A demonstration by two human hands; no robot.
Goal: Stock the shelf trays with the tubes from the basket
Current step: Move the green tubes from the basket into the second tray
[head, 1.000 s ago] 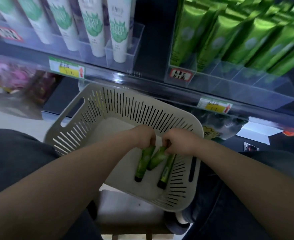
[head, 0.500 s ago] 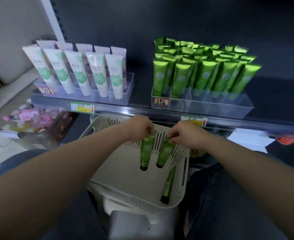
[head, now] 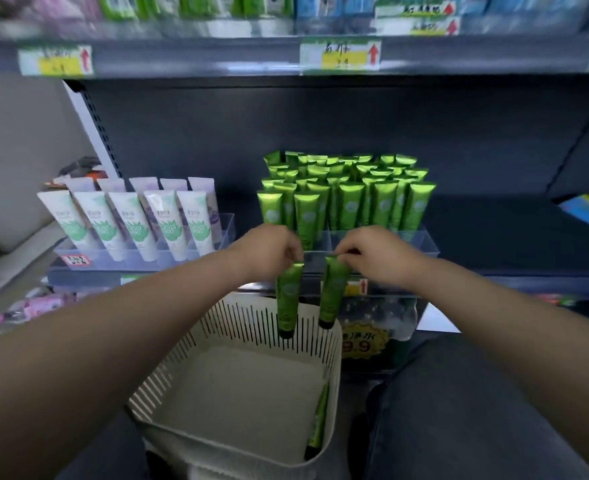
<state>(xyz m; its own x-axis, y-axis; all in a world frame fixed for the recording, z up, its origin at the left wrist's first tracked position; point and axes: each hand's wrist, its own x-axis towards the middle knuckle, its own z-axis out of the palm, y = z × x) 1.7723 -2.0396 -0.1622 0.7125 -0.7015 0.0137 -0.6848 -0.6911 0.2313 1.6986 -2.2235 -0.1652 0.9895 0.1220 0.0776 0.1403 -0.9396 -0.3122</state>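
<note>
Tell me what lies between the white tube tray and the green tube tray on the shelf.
Nothing: the head view shows bare dark shelf between the white tube tray and the green tube tray.

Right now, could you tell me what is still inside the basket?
Inside the basket, one green tube lies against the right wall; the visible floor is otherwise bare. The near wall hides the closest strip. Each hand holds one tube above it.
</note>
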